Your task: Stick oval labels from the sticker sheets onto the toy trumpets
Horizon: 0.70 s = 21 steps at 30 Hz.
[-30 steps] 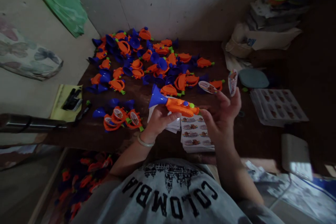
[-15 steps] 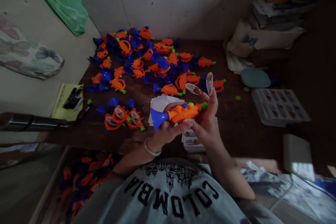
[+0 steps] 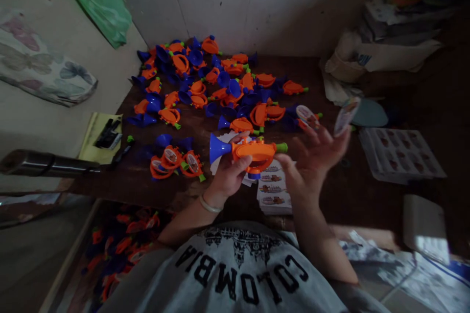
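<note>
My left hand (image 3: 231, 173) grips an orange toy trumpet (image 3: 253, 150) with a blue bell and a green mouthpiece. Its plain oval side faces up. My right hand (image 3: 312, 166) is open beside the mouthpiece, fingers spread and slightly blurred. An oval printed sticker (image 3: 347, 115) clings to one fingertip, and a second oval sticker (image 3: 307, 116) to another. Below the trumpet lies a stack of sticker sheets (image 3: 272, 199), with white paper partly hidden behind my left hand. At left on the table, several trumpets (image 3: 172, 155) bear oval stickers.
Many loose toy trumpets (image 3: 220, 83) cover the back of the table. More trumpets (image 3: 125, 244) lie below its front left edge. Sticker sheets (image 3: 404, 154) are stacked at right near a blue-green round item (image 3: 369, 112). A dark cylinder (image 3: 47, 163) and yellow pad (image 3: 91, 144) are at left.
My right hand has come off the trumpet and moved right, its fingers spreading with the stickers on them. My left hand has turned the trumpet so its oval side shows.
</note>
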Tool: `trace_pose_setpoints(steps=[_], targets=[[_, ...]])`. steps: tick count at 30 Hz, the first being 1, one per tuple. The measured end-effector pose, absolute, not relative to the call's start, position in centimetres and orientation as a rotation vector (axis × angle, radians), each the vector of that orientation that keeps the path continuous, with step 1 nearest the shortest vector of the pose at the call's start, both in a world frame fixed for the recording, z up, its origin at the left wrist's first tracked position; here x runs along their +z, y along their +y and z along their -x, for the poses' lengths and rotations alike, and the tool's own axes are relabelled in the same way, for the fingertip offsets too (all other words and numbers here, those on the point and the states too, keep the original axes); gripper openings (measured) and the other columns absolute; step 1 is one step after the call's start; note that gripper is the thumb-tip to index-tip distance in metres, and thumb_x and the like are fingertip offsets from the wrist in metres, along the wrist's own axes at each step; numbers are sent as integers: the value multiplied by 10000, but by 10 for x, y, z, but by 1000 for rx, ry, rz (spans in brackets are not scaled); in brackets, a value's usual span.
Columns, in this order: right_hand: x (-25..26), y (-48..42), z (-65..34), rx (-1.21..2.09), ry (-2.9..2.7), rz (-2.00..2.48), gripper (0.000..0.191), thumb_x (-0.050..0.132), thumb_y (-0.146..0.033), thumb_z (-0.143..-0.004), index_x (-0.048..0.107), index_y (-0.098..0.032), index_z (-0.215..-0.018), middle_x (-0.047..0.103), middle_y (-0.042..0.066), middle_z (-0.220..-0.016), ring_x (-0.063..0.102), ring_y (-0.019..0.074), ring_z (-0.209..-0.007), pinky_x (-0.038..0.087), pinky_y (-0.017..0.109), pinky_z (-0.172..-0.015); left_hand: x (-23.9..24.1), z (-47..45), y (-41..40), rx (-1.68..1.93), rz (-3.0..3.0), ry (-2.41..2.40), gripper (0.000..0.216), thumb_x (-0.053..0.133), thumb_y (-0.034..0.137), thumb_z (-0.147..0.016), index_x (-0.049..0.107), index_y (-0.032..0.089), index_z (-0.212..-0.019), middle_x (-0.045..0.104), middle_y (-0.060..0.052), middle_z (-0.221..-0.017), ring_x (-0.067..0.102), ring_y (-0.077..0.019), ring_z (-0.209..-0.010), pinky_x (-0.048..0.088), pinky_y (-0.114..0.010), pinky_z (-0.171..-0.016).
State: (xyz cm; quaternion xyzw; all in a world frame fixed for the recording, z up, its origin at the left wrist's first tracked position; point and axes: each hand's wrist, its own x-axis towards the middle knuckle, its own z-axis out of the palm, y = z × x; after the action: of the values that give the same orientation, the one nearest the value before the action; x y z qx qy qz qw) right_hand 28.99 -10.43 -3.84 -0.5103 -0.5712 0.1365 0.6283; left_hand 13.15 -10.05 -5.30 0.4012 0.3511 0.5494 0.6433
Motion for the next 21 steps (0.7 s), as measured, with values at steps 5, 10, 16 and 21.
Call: trace_pose_setpoints(steps=[5,10,16,21], targets=[[-24,-116,-284,251,-1109,1060,714,739,-307,-935,411,-437,-1556,621,25,-1014,687,200,-839,685,394,-789,-54,-132,-103,1254,-930,727,765,827,603,-785,579,259,-1422,725,-115,-1371,608,-333,-1422,499,-549,-1216],[-24,-122,-268,399,-1160,1034,726,765,-297,-914,427,-453,-1537,638,-2,-959,673,176,-780,663,308,-669,-53,-133,-114,1255,-1114,686,785,791,595,-849,476,293,-1503,577,-127,-1584,530,-343,-1513,456,-553,-1268],[-26,-122,-265,434,-1208,1033,755,742,-297,-930,371,-446,-1570,656,9,-985,676,189,-749,633,305,-580,-44,-132,-119,1289,-1173,649,710,790,505,-892,436,316,-1477,434,-123,-1698,534,-351,-1513,456,-540,-1274],[-24,-123,-262,432,-1191,1045,733,722,-282,-933,379,-445,-1560,650,2,-986,679,183,-780,642,306,-635,-39,-134,-120,1309,-1170,666,671,799,483,-893,449,304,-1436,476,-131,-1656,556,-339,-1490,442,-537,-1286]])
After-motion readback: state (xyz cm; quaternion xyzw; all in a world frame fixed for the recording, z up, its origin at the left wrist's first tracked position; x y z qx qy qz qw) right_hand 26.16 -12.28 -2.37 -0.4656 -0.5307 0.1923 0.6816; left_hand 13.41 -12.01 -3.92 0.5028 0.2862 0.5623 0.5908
